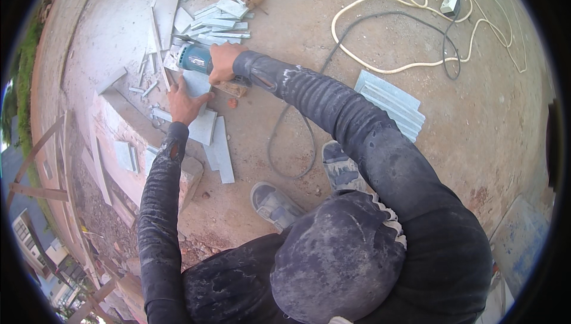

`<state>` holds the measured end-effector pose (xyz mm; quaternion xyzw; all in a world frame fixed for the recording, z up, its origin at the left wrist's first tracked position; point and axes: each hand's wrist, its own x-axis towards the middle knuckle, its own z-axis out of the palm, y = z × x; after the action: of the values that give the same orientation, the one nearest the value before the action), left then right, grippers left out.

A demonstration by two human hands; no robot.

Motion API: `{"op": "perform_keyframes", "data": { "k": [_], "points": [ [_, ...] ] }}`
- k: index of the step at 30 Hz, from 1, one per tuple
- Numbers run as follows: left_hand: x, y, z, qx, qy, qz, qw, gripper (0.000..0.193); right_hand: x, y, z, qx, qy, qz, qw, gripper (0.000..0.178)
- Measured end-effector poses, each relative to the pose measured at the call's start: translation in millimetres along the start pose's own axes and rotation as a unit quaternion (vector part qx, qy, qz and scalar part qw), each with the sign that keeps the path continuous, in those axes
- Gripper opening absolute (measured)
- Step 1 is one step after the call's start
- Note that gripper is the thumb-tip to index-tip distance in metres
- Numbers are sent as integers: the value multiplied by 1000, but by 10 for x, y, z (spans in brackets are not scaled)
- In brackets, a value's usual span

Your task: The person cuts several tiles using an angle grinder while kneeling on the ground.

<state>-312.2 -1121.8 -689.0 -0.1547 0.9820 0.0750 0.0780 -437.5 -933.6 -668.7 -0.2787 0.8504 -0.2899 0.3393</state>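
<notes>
Dusty concrete floor [309,27]: right hand [221,62] grips a teal grinder [195,57], left hand [185,105] lies flat on a grey tile [196,83], probably steadying it, near offcuts [220,18].

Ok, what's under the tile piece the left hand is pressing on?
The left hand holds down a grey tile piece, which seems to lie on more tile pieces and a wooden block. Its underside is hidden. The right hand grips the teal grinder.
</notes>
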Motion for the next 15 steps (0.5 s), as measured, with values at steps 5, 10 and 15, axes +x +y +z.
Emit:
{"op": "perform_keyframes", "data": {
  "k": [5,10,15],
  "points": [
    [3,-30,3,8,-1,-5,1000,112,-2,-1,-1,-3,-7,-7,1000,75],
    [-6,-12,-22,-1,-5,-12,1000,112,-17,0,16,-2,3,-6,1000,73],
    [-1,16,-15,-11,-8,-16,1000,113,-34,42,22,-1,9,-4,1000,72]
  ]
}}
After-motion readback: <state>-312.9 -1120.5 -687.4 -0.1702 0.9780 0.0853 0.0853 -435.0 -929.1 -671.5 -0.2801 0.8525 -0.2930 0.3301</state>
